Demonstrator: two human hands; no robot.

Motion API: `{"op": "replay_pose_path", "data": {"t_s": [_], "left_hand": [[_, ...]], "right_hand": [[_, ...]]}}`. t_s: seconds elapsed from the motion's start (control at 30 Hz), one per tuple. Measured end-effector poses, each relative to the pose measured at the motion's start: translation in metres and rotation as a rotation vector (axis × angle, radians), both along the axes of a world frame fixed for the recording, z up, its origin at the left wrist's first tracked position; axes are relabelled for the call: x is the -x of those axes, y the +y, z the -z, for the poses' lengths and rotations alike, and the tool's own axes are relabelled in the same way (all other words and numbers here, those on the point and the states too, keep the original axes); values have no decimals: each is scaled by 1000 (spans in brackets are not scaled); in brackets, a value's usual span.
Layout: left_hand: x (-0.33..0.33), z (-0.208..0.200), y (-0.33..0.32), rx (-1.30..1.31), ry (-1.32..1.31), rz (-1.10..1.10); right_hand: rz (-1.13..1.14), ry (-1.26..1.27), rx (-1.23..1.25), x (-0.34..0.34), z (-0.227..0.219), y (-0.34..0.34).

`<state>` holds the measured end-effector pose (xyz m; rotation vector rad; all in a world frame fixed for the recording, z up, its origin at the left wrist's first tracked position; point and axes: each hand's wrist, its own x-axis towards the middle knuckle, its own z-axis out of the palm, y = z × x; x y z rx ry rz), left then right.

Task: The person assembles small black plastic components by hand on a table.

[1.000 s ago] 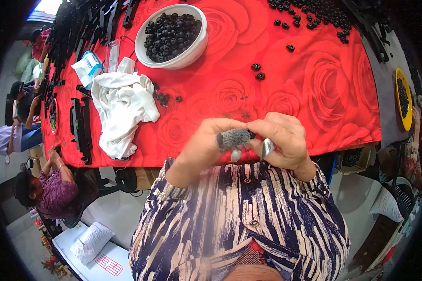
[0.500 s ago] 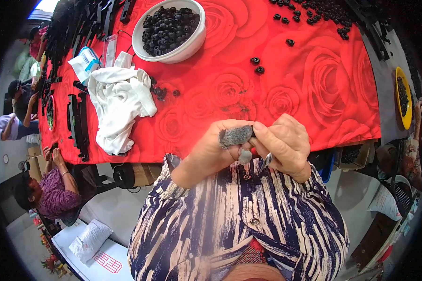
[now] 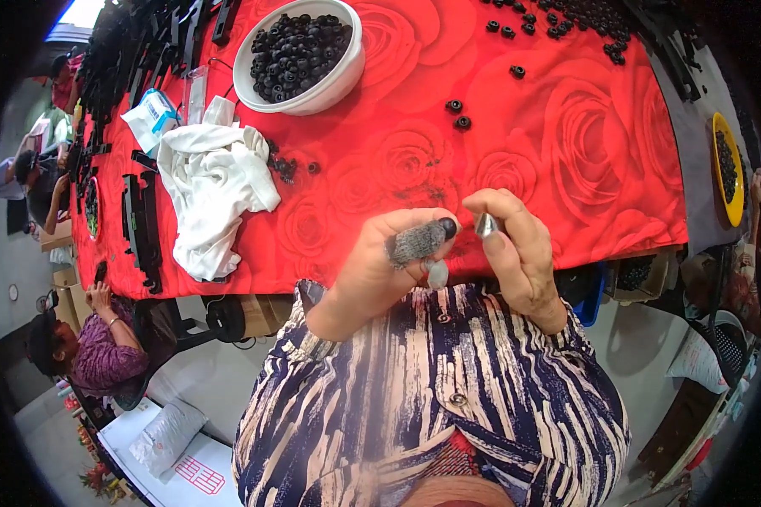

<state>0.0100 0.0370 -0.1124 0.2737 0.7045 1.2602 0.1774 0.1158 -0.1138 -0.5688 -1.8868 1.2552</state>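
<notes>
Over the table's near edge, my left hand [image 3: 368, 270] is closed on a small black round part [image 3: 448, 226], pinched at the fingertips. A grey knitted finger sleeve [image 3: 414, 245] covers one of its digits, and a pale whitish cover [image 3: 437, 274] shows on another fingertip below. Just to the right, apart from the part, my right hand [image 3: 520, 258] grips a small shiny metal blade-like tool [image 3: 485, 225] between thumb and forefinger; most of the tool is hidden by the fingers.
A white bowl [image 3: 357, 72] full of black parts stands on the red rose-patterned tablecloth [image 3: 600, 169]. Loose black parts [image 3: 558, 21] lie far right. White cloth [image 3: 216, 186] and long black strips [image 3: 139, 224] lie left. A co-worker in purple [image 3: 106, 346] sits at left.
My right hand has drawn back to the right from the black part and lifted the metal tool into view. The left hand keeps its hold, its part now more exposed.
</notes>
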Motion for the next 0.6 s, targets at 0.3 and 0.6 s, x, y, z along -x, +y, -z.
{"op": "replay_pose_path", "data": {"t_s": [0.3, 0.6], "left_hand": [[1, 8, 1, -35, -48, 40], [0, 7, 3, 9, -63, 12]], "right_hand": [[67, -86, -9, 6, 5, 0], [71, -113, -11, 5, 4, 1]]}}
